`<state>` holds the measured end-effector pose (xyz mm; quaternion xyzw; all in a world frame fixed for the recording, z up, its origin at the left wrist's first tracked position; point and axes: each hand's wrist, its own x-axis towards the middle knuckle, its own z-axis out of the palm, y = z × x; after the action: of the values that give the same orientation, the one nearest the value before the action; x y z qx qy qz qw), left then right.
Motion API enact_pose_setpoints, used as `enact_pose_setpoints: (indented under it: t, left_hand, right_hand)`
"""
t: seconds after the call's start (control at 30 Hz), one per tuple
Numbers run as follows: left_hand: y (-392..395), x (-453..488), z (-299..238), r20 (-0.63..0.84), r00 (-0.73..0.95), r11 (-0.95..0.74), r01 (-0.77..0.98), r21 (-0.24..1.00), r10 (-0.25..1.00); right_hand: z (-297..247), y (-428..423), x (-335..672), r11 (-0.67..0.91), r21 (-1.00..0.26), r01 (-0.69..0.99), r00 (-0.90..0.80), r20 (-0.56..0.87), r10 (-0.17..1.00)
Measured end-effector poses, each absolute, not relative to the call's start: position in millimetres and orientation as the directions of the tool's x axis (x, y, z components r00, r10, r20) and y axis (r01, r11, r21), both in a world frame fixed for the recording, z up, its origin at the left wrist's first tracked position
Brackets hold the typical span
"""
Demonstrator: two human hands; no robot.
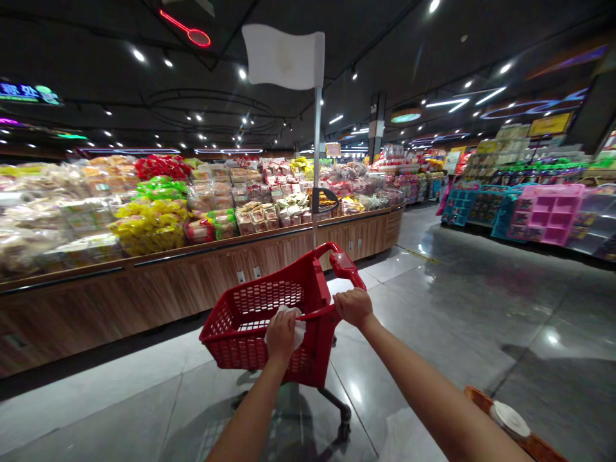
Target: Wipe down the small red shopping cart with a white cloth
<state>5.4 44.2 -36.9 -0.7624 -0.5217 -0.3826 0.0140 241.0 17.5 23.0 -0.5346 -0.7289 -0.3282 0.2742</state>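
Observation:
A red plastic shopping cart (pixel 317 346) stands in front of me, its basket pointing left and its push handle at the upper right. My left hand (pixel 282 333) is closed around a crumpled white cloth or tissue (pixel 299 330), pressed against the basket's near top rim. With my right hand (pixel 353 307) I grip the cart at its corner, just below the handle. A pole carrying a white flag (pixel 283 58) rises behind the cart. Nothing shows inside the part of the basket that I can see.
A long wood-panelled display counter (pixel 183 282) piled with packaged foods runs along the left. Pink plastic organizers (pixel 546 215) hang on a display at the right. Shiny grey tile floor (pixel 457 308) lies between them. A brown-edged object with a white round top (pixel 510 420) sits at lower right.

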Motion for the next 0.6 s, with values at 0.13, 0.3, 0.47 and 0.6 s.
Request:
enact_pose_setpoints:
  t: [0.13, 0.3, 0.47, 0.6]
  left_hand:
    - [35, 56, -14, 0.607, 0.186, -0.551, 0.673, 0.494, 0.772]
    - [32, 89, 6, 0.617, 0.2, -0.581, 0.634, 0.511, 0.761]
    - [36, 55, -4, 0.563, 0.316, -0.585, 0.707, 0.397, 0.764]
    - [39, 11, -17, 0.538, 0.254, -0.45, 0.851, 0.27, 0.804]
  right_hand:
    - [24, 18, 240, 0.221, 0.195, 0.955, -0.29, 0.766, 0.574]
    - [27, 16, 237, 0.243, 0.187, 0.952, -0.298, 0.753, 0.587]
    - [26, 14, 234, 0.258, 0.204, 0.944, -0.316, 0.779, 0.542]
    - [27, 12, 229, 0.263, 0.207, 0.942, -0.32, 0.788, 0.525]
